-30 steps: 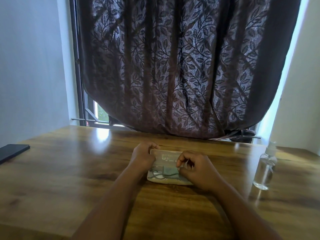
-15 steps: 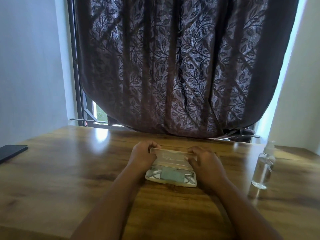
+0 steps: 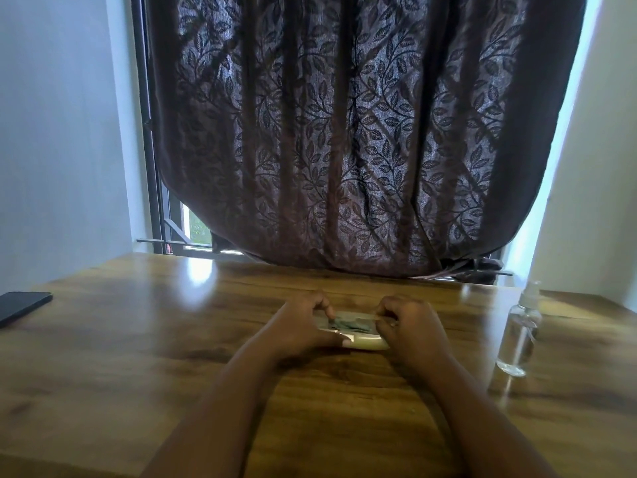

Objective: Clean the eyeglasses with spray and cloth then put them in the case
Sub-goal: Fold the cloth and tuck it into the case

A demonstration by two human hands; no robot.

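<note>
Two bare forearms are reaching in from the near edge, both converging on the case, which is lying flat on the wooden table roughly mid-table. Left hand is curling over the case's left end, thumb along the near rim, a finger pressing down inside; it is gripping the case. Right hand is clamping the case's right end, fingers bent tight over the far edge. Between the hands a grey-green cloth is showing inside the case; the eyeglasses themselves cannot be made out here, hidden or too blurred to tell. Judgement: the person is either opening the case at the very start or closing it at the end; the lid's position is unclear, so the step cannot be fixed. If starting, the next move is calling for lifting out cloth and glasses, one hand steadying the shell; if finishing, for pressing the lid shut evenly. The spray bottle is standing upright well to the right of the case, clear, untouched. A dark phone is lying far left of the case at the table's edge. Beyond the case, the glossy tabletop is catching window glare; behind it a brown leaf-patterned curtain is hanging over a window, pale walls either side.
</note>
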